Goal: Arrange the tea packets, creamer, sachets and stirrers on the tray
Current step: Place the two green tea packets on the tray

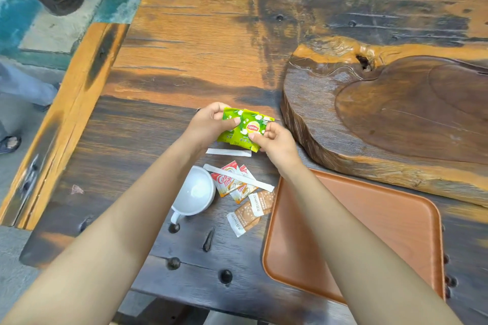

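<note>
Two green Lipton tea packets (247, 128) are held overlapping above the table. My left hand (208, 124) pinches their left edge and my right hand (277, 144) pinches the lower right corner. Below them lie two white paper-wrapped stirrers (228, 152), one of them across two red-and-white creamer packets (227, 182). Two brown sugar sachets (250, 210) lie nearer to me. The orange-brown plastic tray (383, 232) sits at the lower right, with my right forearm crossing over it.
A white cup (194, 191) rests on its side just left of the creamer packets. A thick carved wooden slab (396, 113) stands behind the tray at the right. The table's left edge drops to a paved floor, where a person's foot shows.
</note>
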Demonstrator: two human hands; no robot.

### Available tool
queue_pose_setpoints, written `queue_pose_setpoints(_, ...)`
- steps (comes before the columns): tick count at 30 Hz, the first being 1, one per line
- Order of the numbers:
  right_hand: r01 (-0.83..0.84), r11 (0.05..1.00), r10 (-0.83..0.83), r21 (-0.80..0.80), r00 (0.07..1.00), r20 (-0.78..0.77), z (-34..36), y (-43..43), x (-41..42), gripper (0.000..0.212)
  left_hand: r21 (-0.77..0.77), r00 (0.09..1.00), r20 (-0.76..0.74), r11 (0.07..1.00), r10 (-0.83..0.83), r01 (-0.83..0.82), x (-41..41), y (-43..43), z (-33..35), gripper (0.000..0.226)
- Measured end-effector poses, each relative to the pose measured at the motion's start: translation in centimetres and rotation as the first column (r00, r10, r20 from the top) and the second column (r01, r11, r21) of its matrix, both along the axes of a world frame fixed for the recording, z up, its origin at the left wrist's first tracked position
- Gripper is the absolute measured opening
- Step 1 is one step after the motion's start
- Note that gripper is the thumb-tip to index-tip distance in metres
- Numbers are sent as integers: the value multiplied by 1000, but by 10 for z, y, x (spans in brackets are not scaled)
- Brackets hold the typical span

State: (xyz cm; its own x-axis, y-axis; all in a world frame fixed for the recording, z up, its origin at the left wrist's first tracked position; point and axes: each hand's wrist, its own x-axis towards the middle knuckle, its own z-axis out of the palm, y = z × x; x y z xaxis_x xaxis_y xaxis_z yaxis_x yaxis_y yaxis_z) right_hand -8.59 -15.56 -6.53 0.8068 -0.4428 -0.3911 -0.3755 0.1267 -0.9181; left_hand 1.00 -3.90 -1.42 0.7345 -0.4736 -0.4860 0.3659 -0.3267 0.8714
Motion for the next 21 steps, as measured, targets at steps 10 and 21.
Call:
queue_pose_setpoints(10, 172, 980, -161, 99, 981, -106, 18, -24, -112, 19, -170, 965, -74, 950, 252, -262, -42, 14, 9, 17)
queue_pose_setpoints(21, -141, 720, -276, -680, 840, -467, -3, -13, -163, 42, -61, 907, -347, 960, 238, -275, -104, 37, -31, 15)
